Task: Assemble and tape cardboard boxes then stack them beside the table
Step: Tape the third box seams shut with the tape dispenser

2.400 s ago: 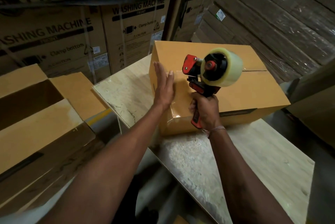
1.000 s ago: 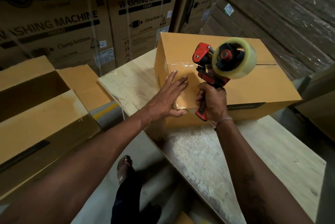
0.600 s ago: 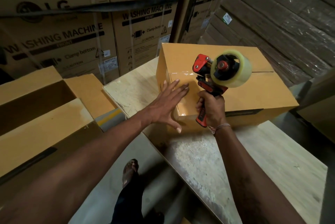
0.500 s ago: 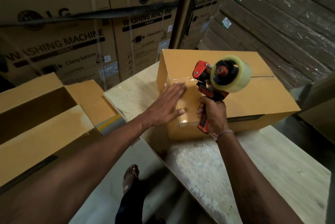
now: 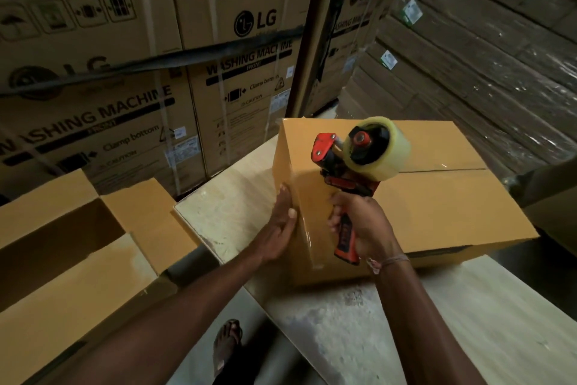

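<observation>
The box (image 5: 437, 206) sits on the tabletop (image 5: 468, 322), and the left hand (image 5: 279, 231) has slid off the top to press flat against its side, so the tape end looks smoothed down, while the right hand (image 5: 362, 228) grips the tape gun (image 5: 359, 166) above.

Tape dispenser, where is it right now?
In the head view, the red tape dispenser is right of centre, gripped by the right hand above the taped cardboard box on the table.
</observation>
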Demonstrator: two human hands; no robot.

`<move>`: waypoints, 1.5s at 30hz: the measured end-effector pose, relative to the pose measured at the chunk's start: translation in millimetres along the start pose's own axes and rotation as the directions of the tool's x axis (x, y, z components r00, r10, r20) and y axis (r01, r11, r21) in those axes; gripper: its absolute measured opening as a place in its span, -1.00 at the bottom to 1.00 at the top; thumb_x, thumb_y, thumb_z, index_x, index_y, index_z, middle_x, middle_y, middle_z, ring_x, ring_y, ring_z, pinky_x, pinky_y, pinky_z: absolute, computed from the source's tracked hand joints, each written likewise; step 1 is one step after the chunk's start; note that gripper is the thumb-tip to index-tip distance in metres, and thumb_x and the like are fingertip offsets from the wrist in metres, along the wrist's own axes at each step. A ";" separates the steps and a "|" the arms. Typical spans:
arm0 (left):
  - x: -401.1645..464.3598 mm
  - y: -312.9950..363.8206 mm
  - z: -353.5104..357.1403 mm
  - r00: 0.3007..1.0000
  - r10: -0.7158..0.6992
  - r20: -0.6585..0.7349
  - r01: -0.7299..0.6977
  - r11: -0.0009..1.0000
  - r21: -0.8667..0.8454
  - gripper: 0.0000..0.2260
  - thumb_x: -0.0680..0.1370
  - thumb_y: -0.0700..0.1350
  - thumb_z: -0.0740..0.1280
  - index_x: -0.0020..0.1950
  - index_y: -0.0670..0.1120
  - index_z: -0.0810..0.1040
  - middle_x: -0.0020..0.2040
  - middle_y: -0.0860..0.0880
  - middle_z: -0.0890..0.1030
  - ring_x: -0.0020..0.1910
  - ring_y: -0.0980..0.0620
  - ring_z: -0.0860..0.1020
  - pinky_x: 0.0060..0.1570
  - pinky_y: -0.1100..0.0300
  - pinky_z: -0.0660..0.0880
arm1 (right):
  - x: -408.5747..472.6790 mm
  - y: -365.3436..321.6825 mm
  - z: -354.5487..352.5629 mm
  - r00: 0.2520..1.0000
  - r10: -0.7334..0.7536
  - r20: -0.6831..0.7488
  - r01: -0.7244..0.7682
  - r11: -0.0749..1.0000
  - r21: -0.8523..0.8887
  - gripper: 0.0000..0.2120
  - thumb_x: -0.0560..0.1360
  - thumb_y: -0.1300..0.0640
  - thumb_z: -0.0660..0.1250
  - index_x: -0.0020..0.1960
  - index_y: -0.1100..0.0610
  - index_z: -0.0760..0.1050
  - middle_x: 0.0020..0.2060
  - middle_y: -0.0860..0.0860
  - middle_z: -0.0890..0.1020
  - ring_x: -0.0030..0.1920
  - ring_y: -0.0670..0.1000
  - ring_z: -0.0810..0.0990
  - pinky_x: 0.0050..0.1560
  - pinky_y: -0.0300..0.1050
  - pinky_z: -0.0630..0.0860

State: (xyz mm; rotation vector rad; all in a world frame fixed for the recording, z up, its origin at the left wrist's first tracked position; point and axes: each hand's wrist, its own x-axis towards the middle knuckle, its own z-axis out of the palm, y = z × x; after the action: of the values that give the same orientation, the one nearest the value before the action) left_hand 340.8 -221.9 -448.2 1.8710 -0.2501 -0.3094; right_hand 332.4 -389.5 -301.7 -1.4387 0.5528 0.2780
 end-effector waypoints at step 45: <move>159.8 61.1 -93.8 0.892 0.022 -0.451 0.070 0.980 0.186 -0.63 0.59 0.22 0.39 0.18 -0.03 0.70 0.05 -0.01 0.74 0.05 0.00 0.67 0.10 -0.04 0.61 | 38.9 5.8 39.6 0.986 -0.116 -0.116 0.131 0.983 0.129 -0.63 0.53 0.33 0.36 -0.43 0.11 0.58 -0.50 0.13 0.48 -0.41 0.13 0.48 -0.31 -0.03 0.42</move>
State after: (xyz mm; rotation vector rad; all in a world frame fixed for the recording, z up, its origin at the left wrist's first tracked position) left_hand 521.6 -208.8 -376.0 2.0847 0.0658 0.1469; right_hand 369.9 -355.6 -325.3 -1.3549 0.5574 0.0624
